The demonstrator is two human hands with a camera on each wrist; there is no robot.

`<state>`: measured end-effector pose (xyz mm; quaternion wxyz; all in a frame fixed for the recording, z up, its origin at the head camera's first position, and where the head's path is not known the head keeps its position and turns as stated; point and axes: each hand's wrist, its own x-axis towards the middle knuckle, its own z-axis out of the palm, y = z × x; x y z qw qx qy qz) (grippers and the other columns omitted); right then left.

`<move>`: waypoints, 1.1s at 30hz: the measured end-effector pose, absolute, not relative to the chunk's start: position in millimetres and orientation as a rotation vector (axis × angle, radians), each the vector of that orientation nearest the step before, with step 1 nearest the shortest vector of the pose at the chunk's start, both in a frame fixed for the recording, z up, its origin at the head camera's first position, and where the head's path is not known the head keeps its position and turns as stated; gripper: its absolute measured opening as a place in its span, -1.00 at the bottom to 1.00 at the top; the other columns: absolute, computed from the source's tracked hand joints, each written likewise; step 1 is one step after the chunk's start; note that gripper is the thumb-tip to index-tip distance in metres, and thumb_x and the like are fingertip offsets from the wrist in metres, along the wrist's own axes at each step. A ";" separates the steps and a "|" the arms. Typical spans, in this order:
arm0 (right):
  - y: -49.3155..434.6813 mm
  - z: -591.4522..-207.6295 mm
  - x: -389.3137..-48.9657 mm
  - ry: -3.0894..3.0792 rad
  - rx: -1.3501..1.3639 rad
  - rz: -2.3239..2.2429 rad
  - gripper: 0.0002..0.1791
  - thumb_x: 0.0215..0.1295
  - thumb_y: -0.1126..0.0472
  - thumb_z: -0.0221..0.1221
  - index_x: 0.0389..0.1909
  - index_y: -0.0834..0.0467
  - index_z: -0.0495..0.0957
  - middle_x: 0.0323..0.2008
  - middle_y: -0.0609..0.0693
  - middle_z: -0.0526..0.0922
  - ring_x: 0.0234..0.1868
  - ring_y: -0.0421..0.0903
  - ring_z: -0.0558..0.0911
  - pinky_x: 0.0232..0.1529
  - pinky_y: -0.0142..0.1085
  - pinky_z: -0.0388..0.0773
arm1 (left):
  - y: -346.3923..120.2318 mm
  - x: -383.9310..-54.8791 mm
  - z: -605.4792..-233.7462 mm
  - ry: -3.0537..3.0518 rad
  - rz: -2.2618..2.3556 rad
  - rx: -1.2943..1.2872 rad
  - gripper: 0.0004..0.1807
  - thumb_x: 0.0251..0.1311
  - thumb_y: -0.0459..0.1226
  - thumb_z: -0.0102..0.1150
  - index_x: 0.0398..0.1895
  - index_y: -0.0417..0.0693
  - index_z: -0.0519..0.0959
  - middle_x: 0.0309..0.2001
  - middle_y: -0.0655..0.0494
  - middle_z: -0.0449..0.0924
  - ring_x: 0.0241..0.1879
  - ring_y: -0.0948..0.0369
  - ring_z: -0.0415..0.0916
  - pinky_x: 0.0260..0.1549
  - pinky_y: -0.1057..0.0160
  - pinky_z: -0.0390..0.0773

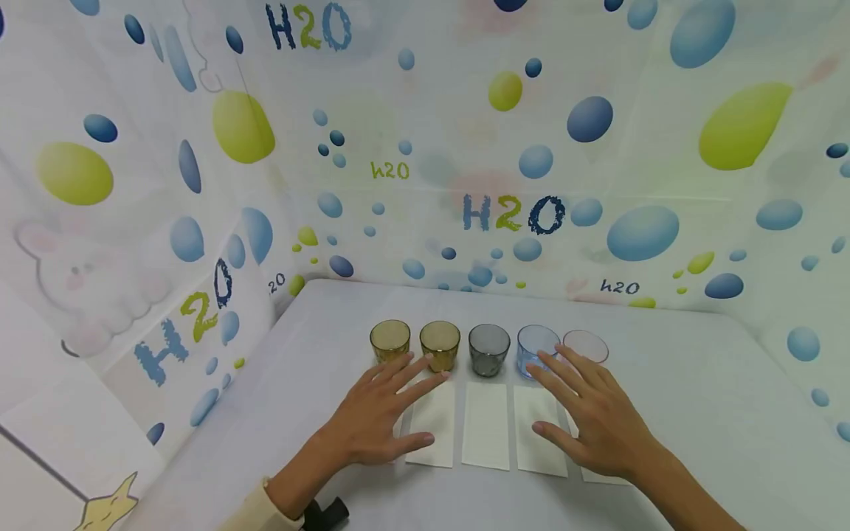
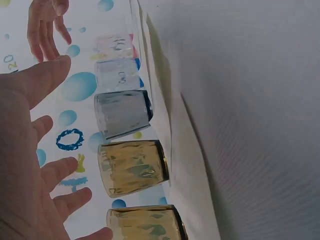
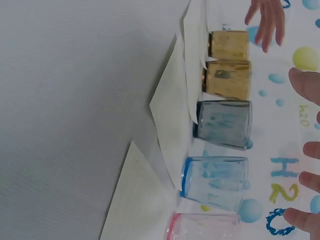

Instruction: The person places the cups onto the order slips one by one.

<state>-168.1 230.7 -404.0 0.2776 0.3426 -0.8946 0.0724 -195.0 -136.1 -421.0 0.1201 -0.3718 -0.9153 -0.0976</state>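
A row of glass tumblers stands on the white table: an amber glass [image 1: 389,336], a second amber glass [image 1: 439,338], a grey glass [image 1: 489,351], a blue glass [image 1: 535,341] and a pale pink glass [image 3: 205,227]. In front of them lie several white cards [image 1: 486,429] side by side. My left hand [image 1: 381,422] is spread over the left cards, its fingertips in front of the amber glasses. On the other side, my right hand [image 1: 600,422] spreads over the right cards, partly hiding the blue and pink glasses. Both wrist views show the fingers apart from the glasses, holding nothing.
White cloth covers the table [image 1: 704,413]. Behind and to the left hangs a curtain [image 1: 425,103] printed with blue and green drops and "H2O". A black object [image 1: 328,514] shows by my left wrist, and a yellow star shape [image 1: 109,509] sits at lower left.
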 end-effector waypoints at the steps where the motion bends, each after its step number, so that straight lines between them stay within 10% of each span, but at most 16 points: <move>1: 229.9 -403.6 -169.7 -2.401 0.924 0.196 -0.17 0.25 -0.27 0.22 0.49 0.00 0.34 0.47 0.02 0.37 0.49 0.20 0.27 0.33 0.14 0.28 | -136.7 -195.0 -420.1 -2.680 -0.315 -1.080 -0.08 0.24 0.31 0.13 0.61 0.55 -0.04 0.62 0.20 0.01 0.57 -0.02 0.01 0.29 -0.34 0.26; 33: 192.7 -383.0 -210.1 -2.340 0.921 0.351 -0.18 0.27 -0.23 0.25 0.49 0.03 0.32 0.44 0.09 0.39 0.47 0.20 0.30 0.27 0.25 0.38 | -143.3 -207.8 -416.0 -2.605 -0.725 -0.873 -0.10 0.25 0.20 0.19 0.61 0.27 0.11 0.58 0.20 0.11 0.54 0.09 0.09 0.27 -0.29 0.34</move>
